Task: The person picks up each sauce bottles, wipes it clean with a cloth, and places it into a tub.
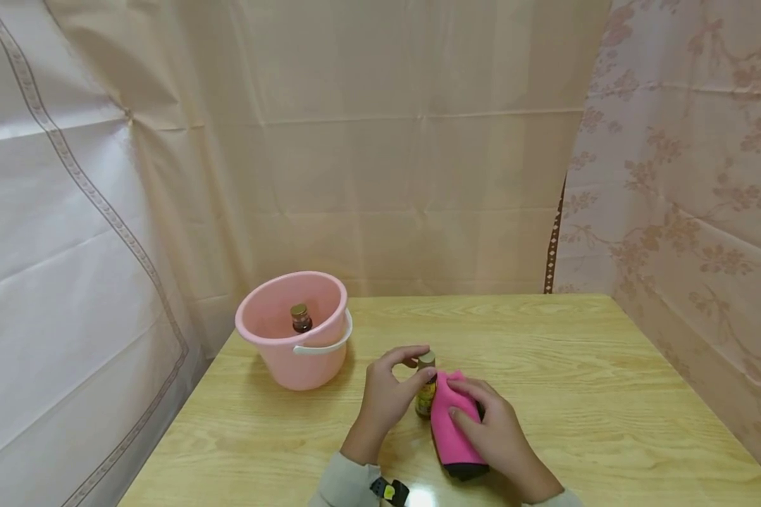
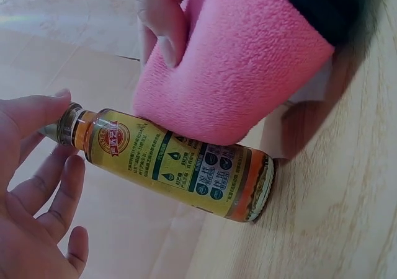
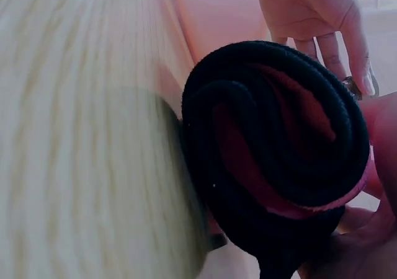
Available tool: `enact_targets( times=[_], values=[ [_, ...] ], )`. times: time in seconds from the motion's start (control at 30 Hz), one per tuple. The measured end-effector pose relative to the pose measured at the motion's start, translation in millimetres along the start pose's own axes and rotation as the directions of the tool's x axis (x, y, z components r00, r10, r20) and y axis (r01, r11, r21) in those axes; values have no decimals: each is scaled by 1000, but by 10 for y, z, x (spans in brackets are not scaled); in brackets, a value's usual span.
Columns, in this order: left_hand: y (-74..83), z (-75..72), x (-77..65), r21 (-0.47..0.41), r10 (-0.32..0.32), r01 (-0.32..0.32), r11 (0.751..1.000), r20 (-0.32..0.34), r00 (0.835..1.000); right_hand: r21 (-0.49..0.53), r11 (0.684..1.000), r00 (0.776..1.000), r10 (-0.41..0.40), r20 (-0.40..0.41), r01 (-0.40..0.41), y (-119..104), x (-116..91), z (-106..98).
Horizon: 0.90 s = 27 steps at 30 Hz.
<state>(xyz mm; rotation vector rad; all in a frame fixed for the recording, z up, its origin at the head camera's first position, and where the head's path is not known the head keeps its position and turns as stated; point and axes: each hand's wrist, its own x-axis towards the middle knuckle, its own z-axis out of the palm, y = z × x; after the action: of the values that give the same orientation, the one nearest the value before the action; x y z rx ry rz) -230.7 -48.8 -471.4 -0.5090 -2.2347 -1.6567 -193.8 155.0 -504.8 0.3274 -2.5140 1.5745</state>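
A glass bottle with a yellow label and a gold-coloured cap stands upright on the table. My left hand pinches it at the cap between thumb and forefinger; in the left wrist view the other fingers spread free of the glass. My right hand grips a rolled pink cloth with a dark edge. The cloth touches the bottle's right side and covers part of the label. In the right wrist view the dark rolled end hides most of the bottle.
A pink bucket with a white handle stands at the table's left side. Inside it is another bottle with a gold-coloured cap. Behind the wooden table hang beige curtains, with patterned cloth on the right.
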Motion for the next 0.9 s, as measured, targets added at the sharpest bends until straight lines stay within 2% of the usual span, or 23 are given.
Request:
enact_targets(
  times=[0.2,0.4,0.63,0.9],
  values=[
    [-7,5,-2,5,-2,2,1000,-7,1000,-70,997,1000,13,5,-13,40,6,16],
    [-11,3,-2,25,27,-27,999,-22,999,-75,997,1000,10,28,-8,75,18,21],
    [12,8,19,96,101,-95,991,-60,993,-85,996,999,23,28,-21,57,20,12],
    [104,5,59,193,135,-116,974,-90,987,-87,996,999,35,32,-32,59,29,28]
  ],
)
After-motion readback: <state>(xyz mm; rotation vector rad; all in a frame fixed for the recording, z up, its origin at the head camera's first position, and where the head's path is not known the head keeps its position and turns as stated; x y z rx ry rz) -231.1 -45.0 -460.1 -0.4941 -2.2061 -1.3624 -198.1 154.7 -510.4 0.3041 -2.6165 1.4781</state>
